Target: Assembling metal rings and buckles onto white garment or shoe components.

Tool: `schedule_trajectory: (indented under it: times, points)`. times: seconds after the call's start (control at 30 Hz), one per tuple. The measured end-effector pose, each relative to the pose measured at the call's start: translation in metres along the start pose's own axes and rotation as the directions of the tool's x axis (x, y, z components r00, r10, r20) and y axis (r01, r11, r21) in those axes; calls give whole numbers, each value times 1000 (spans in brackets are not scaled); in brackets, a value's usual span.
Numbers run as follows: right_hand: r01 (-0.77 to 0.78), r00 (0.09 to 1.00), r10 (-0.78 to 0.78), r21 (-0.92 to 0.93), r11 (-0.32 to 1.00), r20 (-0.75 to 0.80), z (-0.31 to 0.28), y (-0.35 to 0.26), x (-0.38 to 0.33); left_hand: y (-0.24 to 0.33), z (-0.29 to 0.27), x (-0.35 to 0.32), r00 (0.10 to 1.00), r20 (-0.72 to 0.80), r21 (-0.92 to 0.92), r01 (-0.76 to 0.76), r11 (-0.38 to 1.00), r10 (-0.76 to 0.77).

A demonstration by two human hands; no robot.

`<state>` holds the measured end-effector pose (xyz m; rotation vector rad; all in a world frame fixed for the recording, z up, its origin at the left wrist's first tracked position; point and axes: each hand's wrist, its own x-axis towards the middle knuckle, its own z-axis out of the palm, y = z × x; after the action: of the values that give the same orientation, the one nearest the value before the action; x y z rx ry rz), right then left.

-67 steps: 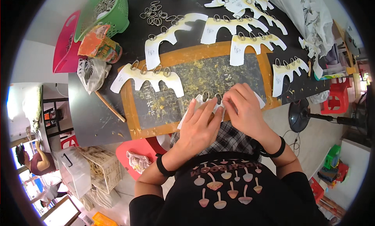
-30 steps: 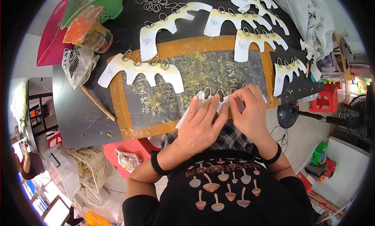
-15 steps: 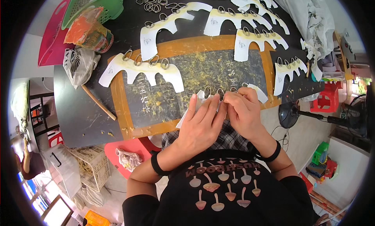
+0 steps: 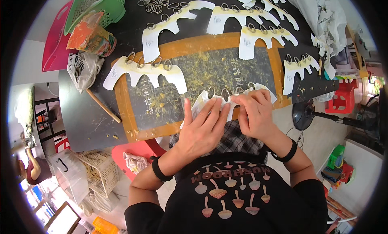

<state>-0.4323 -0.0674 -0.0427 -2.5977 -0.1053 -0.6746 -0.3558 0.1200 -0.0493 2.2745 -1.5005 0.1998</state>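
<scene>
A white scalloped strip with metal rings along its far edge lies under my hands at the near edge of the table. My left hand rests over its left part, fingers stretched out and thumb spread to the side. On the right part, my right hand has its fingertips pinched on the strip near the rings; they hide some of that edge. To the left lies another ringed white strip, flat on the yellow-smeared dark board. Similar strips are spread beyond my hands.
Loose metal rings lie at the far side. A green basket, an orange-and-green tub, a plastic bag and a wooden stick sit at the left. A black fan stands off the right edge.
My right hand has shifted slightly left and down along the strip. My left hand has moved a little left and down, uncovering more of the strip. The whole view has shifted slightly.
</scene>
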Motion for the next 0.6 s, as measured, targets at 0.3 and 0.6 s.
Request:
schedule_trajectory:
  times: [0.3, 0.6]
  points:
    - [-436, 896, 425, 434, 788, 127, -30, 0, 18, 3, -6, 2, 998, -10, -133, 58, 989, -60]
    - [-114, 975, 88, 122, 986, 204, -22, 3, 25, -13, -29, 45, 979, -65, -271, 170, 947, -194]
